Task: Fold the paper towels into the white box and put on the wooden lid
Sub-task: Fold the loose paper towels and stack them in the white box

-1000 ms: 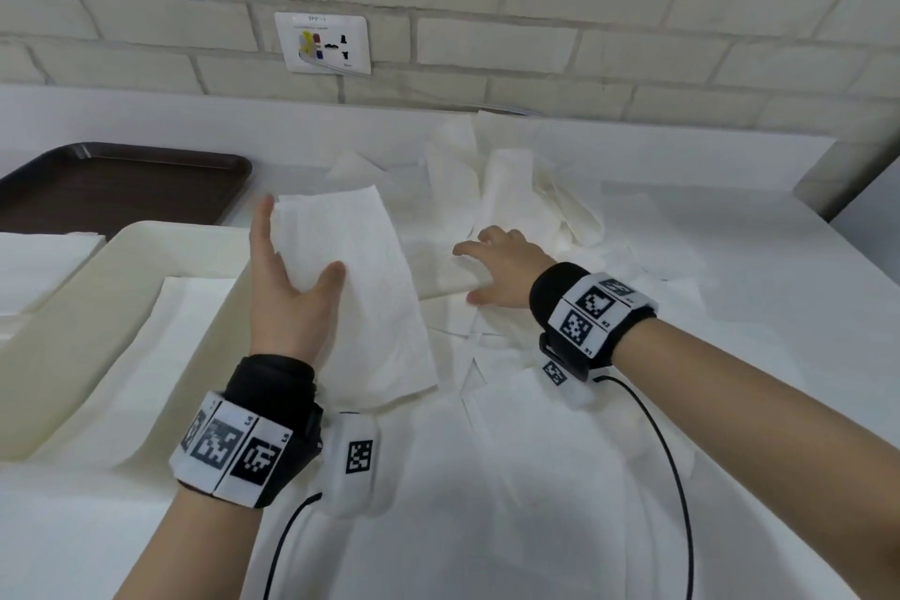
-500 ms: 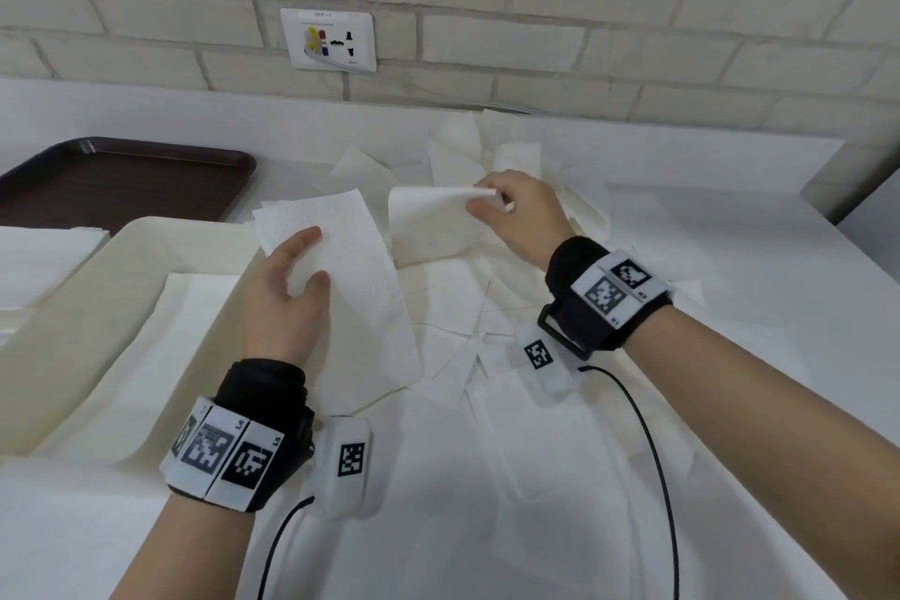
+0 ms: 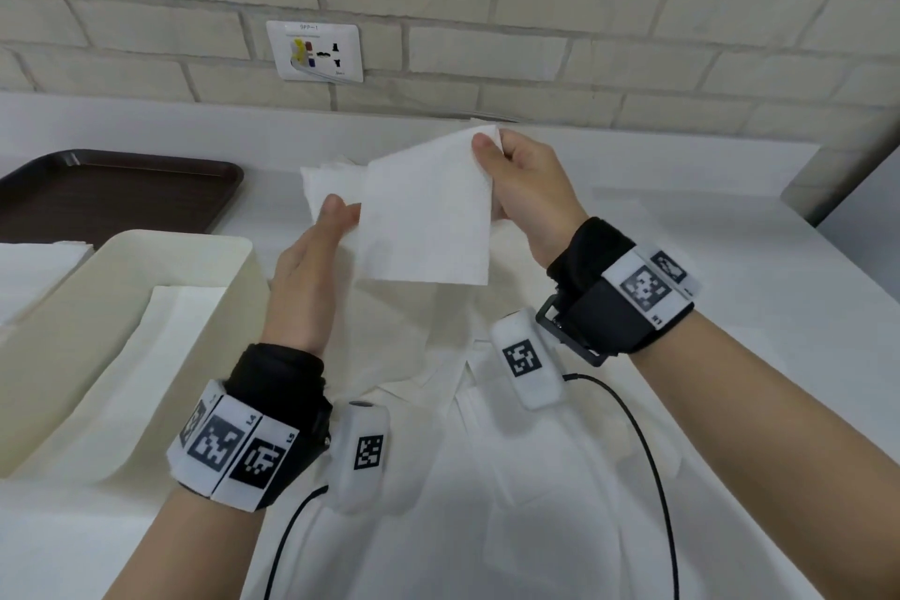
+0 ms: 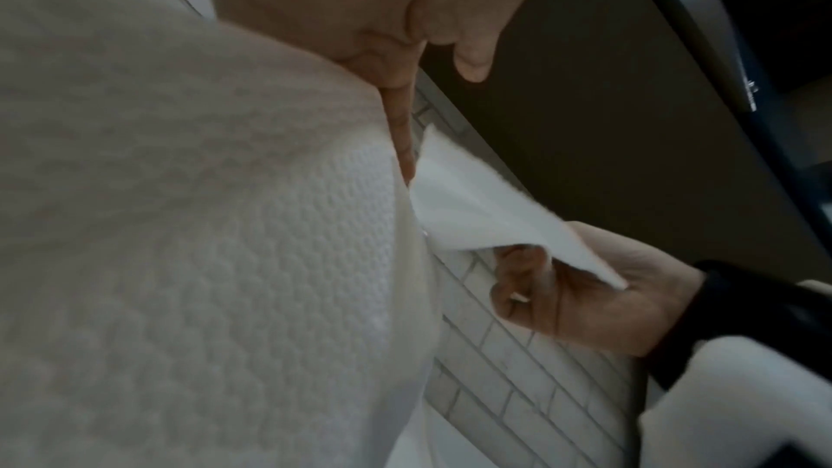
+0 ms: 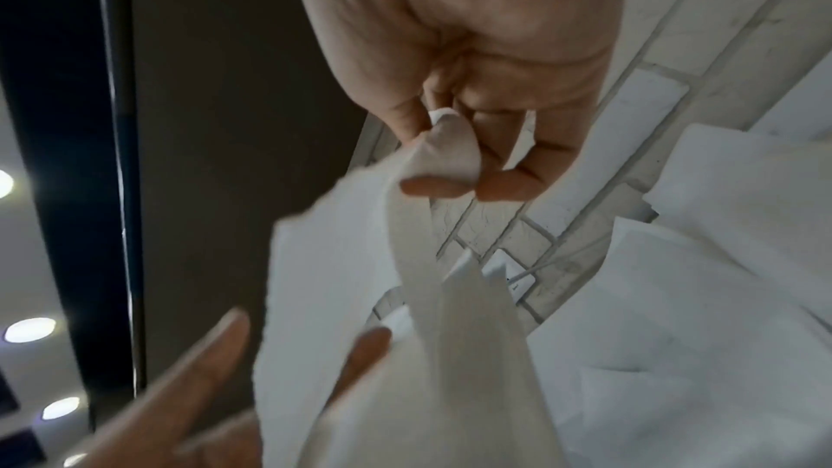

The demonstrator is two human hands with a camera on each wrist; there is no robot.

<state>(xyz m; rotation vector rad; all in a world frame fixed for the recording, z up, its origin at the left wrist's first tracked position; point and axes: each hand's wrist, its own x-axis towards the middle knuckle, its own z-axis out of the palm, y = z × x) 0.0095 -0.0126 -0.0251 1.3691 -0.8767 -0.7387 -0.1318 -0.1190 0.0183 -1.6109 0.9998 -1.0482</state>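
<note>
My right hand (image 3: 488, 146) pinches the top corner of a white paper towel (image 3: 428, 219) and holds it up above the table. My left hand (image 3: 324, 234) grips a second towel (image 3: 324, 180) between thumb and fingers. That sheet sits partly behind the first. The left wrist view shows embossed towel (image 4: 225, 262) draped over my left palm and the right hand (image 4: 563, 298) pinching its sheet. The right wrist view shows the pinched corner (image 5: 450, 155). The white box (image 3: 146, 249) stands to the left with a flat towel (image 3: 160, 356) inside. No wooden lid is in view.
Several loose paper towels (image 3: 438, 380) lie on the white table under my hands. A dark brown tray (image 3: 121, 190) sits at the back left. A stack of towels (image 3: 44, 258) lies left of the box. A brick wall with an outlet (image 3: 316, 51) closes the back.
My right hand picked a towel off the pile and raised it up and left. It now hangs in front of the sheet in my left hand, which rose and moved right.
</note>
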